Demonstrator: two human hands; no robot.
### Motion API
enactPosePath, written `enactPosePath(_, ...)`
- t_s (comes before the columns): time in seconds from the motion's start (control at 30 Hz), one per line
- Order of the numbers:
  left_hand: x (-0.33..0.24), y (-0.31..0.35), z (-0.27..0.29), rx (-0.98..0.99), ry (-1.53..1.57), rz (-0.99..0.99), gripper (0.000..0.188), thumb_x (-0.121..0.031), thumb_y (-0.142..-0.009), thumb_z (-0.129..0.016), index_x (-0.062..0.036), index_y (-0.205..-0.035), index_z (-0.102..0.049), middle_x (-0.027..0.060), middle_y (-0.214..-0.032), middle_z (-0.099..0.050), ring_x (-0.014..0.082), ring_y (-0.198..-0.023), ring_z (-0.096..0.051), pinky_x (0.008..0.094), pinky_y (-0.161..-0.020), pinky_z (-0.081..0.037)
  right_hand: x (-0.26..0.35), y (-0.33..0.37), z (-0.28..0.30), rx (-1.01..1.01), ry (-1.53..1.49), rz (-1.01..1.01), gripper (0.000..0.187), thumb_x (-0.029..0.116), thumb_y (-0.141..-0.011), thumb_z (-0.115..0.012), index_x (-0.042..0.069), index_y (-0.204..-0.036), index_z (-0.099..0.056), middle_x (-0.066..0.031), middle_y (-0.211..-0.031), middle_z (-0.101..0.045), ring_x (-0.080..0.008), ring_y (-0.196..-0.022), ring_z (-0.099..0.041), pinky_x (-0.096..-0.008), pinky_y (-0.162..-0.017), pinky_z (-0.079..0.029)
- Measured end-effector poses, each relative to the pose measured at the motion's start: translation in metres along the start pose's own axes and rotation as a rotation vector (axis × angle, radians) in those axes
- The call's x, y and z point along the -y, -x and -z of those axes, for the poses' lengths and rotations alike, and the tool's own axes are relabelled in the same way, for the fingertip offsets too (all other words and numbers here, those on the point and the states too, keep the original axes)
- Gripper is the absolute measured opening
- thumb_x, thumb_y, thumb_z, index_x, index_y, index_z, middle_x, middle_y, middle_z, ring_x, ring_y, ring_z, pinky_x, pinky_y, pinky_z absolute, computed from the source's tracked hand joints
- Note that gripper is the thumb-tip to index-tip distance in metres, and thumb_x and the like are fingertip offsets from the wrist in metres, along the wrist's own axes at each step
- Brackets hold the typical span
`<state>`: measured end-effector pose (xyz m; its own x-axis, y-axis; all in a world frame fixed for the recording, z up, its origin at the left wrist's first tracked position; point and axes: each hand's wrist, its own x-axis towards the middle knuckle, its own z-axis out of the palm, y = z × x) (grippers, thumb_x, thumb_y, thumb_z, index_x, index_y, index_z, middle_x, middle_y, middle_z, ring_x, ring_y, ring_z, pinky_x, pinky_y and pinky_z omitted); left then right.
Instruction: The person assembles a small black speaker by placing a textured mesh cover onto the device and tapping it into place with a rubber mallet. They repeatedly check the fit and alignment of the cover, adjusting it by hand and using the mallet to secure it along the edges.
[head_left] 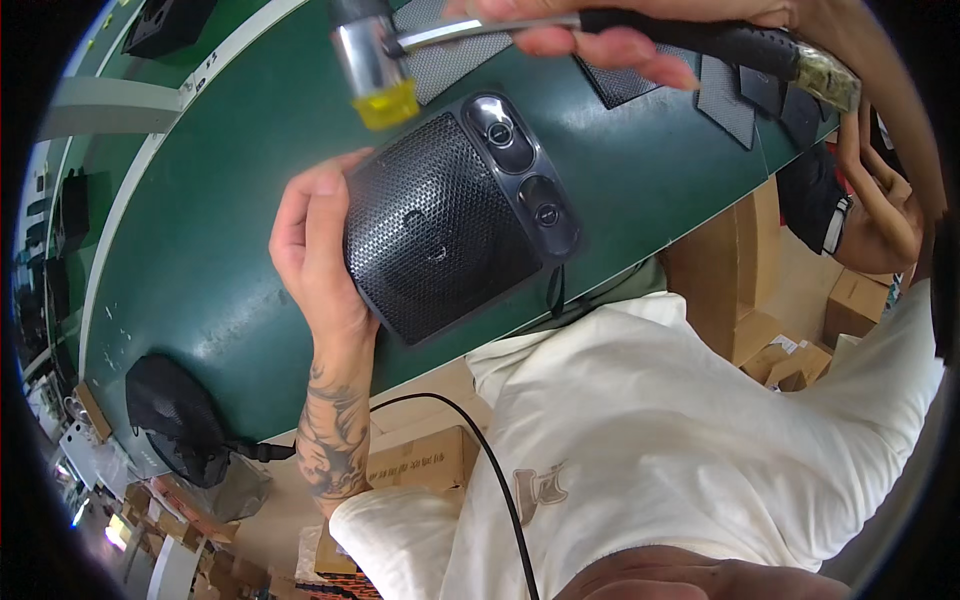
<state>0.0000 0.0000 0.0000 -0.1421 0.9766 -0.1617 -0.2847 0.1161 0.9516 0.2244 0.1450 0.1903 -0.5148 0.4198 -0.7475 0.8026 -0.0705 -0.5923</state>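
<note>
Two ringed marks [547,213] (illegible here) on the black speaker panel [440,225]

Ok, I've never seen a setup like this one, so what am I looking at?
There is no machine here, just a person's two bare hands. The round picture comes from a fisheye camera worn on the head, looking down, so edges bend and the white shirt is the wearer's own. The left hand holds a black mesh-fronted box, perhaps a speaker, by its side. The right hand grips a yellow-tipped mallet above the green table. Mesh panels and a black bag-like thing lie on it.
</note>
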Motion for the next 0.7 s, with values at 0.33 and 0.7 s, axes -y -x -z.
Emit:
enactPosePath(0.33, 0.004, 0.002, -0.001, -0.005, -0.035, -0.022, 0.028, -0.021, -0.103, -0.061, 0.0051, -0.111, -0.068, 0.0151, -0.113, -0.072, 0.0168, -0.101, -0.067, 0.0297, -0.095, -0.052, -0.013, 0.020, -0.008, 0.023, 0.290, 0.196, 0.037, 0.025, -0.112, -0.045, 0.002, -0.086, -0.060, -0.0003, -0.065, -0.055, -0.0089, -0.050, -0.048, -0.0257, -0.046, -0.041)
enactPosePath(0.7, 0.001, -0.007, -0.008, 0.050, 0.038, -0.024, 0.027, -0.019, -0.104, -0.060, 0.0059, -0.111, -0.069, 0.0131, -0.110, -0.072, 0.0162, -0.097, -0.067, 0.0292, -0.090, -0.053, -0.011, 0.047, -0.028, -0.185, 0.209, 0.155, 0.033, 0.024, -0.110, -0.045, 0.000, -0.096, -0.060, -0.0023, -0.069, -0.055, -0.0114, -0.059, -0.052, -0.0310, -0.055, -0.046)
